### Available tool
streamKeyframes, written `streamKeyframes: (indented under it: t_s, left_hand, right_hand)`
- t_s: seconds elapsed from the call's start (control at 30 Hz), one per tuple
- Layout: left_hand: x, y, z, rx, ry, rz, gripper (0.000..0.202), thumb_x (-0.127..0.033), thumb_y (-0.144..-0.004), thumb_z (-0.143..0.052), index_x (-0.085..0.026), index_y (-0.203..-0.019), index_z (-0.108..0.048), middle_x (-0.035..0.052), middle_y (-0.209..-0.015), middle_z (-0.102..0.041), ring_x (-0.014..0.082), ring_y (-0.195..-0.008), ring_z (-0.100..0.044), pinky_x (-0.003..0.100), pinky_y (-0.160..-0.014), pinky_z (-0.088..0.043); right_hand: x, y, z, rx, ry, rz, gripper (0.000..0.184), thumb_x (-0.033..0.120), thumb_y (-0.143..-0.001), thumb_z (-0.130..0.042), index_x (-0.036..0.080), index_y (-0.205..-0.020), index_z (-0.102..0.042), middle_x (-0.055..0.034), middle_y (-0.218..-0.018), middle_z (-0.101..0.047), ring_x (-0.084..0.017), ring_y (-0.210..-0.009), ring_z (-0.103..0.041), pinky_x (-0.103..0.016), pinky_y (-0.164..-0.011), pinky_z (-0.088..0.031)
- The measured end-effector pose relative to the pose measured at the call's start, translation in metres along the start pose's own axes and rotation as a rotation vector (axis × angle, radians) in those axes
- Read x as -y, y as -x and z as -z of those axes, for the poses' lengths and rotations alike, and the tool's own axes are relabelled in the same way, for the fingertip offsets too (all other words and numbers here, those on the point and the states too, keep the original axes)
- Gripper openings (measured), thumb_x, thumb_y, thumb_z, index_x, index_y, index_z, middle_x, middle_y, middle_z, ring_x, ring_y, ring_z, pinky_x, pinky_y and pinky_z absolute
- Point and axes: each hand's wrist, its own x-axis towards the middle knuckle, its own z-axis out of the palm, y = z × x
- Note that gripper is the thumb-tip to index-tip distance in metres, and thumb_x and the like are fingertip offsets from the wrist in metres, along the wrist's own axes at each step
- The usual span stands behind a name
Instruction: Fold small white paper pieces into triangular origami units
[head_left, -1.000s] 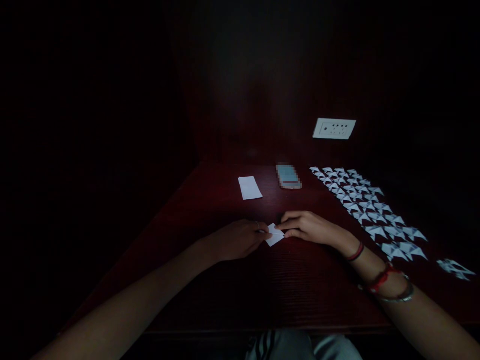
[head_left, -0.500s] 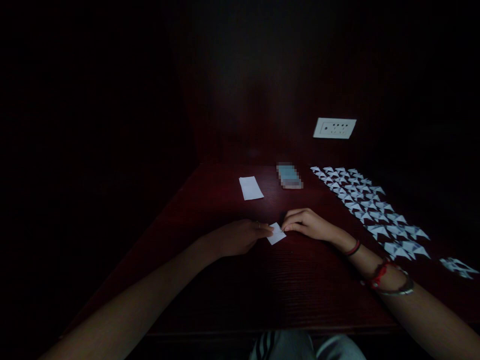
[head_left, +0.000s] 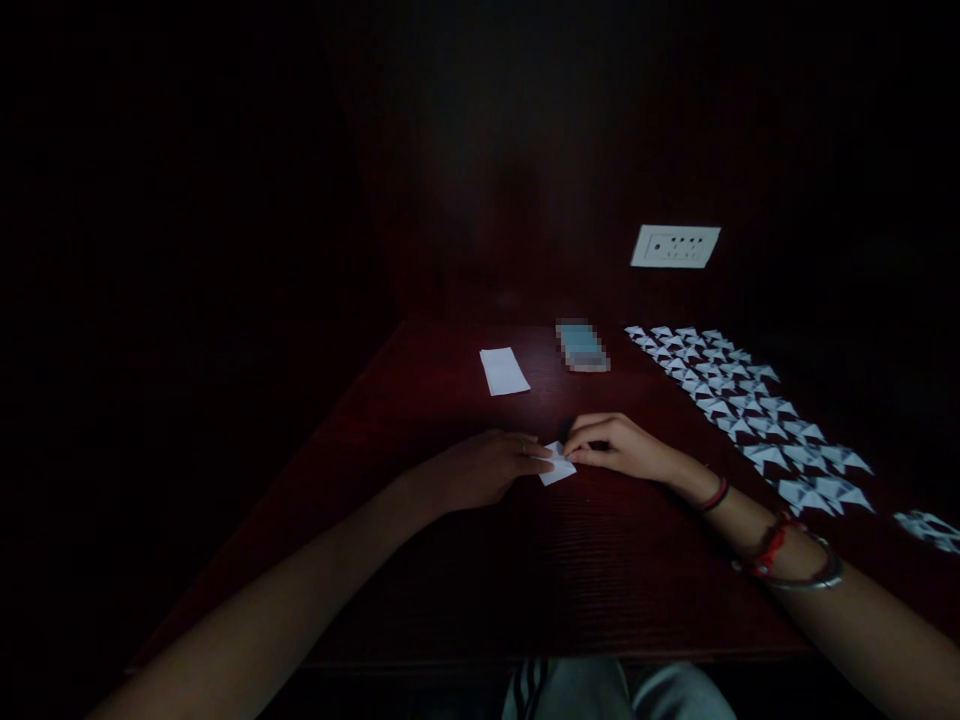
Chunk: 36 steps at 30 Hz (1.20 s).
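Observation:
A small white piece of folded paper [head_left: 557, 475] lies on the dark red table between my hands. My left hand [head_left: 487, 468] reaches in from the left, its fingers pressed on the paper's left part and holding it against the tabletop. On the other side, my right hand [head_left: 616, 446] has its thumb and fingers closed at the paper's upper right edge. The exact fold under the fingertips is too dark and small to make out. Rows of folded white paper figures [head_left: 739, 400] stand on the table to the right of my right hand.
Beyond my hands lies a stack of white paper sheets [head_left: 505, 372]. A phone-like blurred object [head_left: 583, 346] sits right of it. One more folded figure [head_left: 928, 530] is at the far right. A white socket plate [head_left: 675, 246] is on the back wall.
My right fingertips have come in over the paper's right edge, and its right corner looks more folded. My left fingers have shifted slightly on it. The whole view has moved a little.

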Motion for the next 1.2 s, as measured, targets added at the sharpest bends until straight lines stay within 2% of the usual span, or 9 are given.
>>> streamKeyframes:
  t_s: [0.3,0.53,0.67,0.97,1.2]
  left_hand:
    - [-0.013,-0.004,0.007,0.016,0.02,0.062,0.039,-0.003,-0.077,-0.04,-0.018,-0.113,-0.045,0.0035,-0.116,-0.047,0.0139,-0.105,-0.043,0.026,-0.09,-0.034]
    - [-0.013,-0.005,0.007,0.007,0.034,0.091,0.039,-0.007,-0.08,-0.038,-0.02,-0.117,-0.04,0.0045,-0.114,-0.048,0.0146,-0.099,-0.047,0.028,-0.086,-0.036]
    - [-0.01,-0.008,0.0,-0.014,0.028,0.088,0.039,-0.005,-0.08,-0.037,-0.02,-0.116,-0.042,0.0045,-0.113,-0.047,0.0143,-0.101,-0.045,0.028,-0.088,-0.035]
    - [-0.007,-0.011,-0.001,-0.05,0.112,0.076,0.04,-0.003,-0.078,-0.036,-0.02,-0.114,-0.044,0.0035,-0.099,-0.051,0.0119,-0.089,-0.049,0.025,-0.08,-0.038]
    - [-0.002,-0.015,-0.008,-0.084,0.187,0.087,0.046,0.003,-0.074,-0.034,-0.022,-0.109,-0.048,0.0025,-0.097,-0.048,0.0104,-0.087,-0.046,0.024,-0.079,-0.038]
  right_hand:
    - [-0.002,-0.009,-0.01,-0.104,0.022,-0.161,0.015,0.024,-0.076,-0.047,0.014,-0.072,-0.058,-0.0006,-0.067,-0.051,-0.008,-0.057,-0.045,-0.019,-0.054,-0.036]
    - [-0.005,-0.017,-0.017,-0.133,0.028,-0.284,0.01,0.02,-0.07,-0.05,0.014,-0.066,-0.057,0.0006,-0.064,-0.051,-0.008,-0.057,-0.045,-0.02,-0.054,-0.034]
    - [-0.006,-0.019,-0.019,-0.15,0.023,-0.316,0.009,0.019,-0.068,-0.051,0.014,-0.061,-0.054,0.0016,-0.061,-0.051,-0.007,-0.055,-0.044,-0.019,-0.054,-0.033]
    - [-0.006,-0.018,-0.021,-0.158,0.031,-0.394,0.008,0.019,-0.067,-0.051,0.015,-0.061,-0.054,0.002,-0.06,-0.053,-0.007,-0.055,-0.045,-0.019,-0.053,-0.033]
    - [-0.005,-0.015,-0.024,-0.222,0.039,-0.375,0.006,0.02,-0.067,-0.055,0.015,-0.067,-0.053,0.0021,-0.061,-0.052,-0.007,-0.054,-0.045,-0.018,-0.051,-0.034]
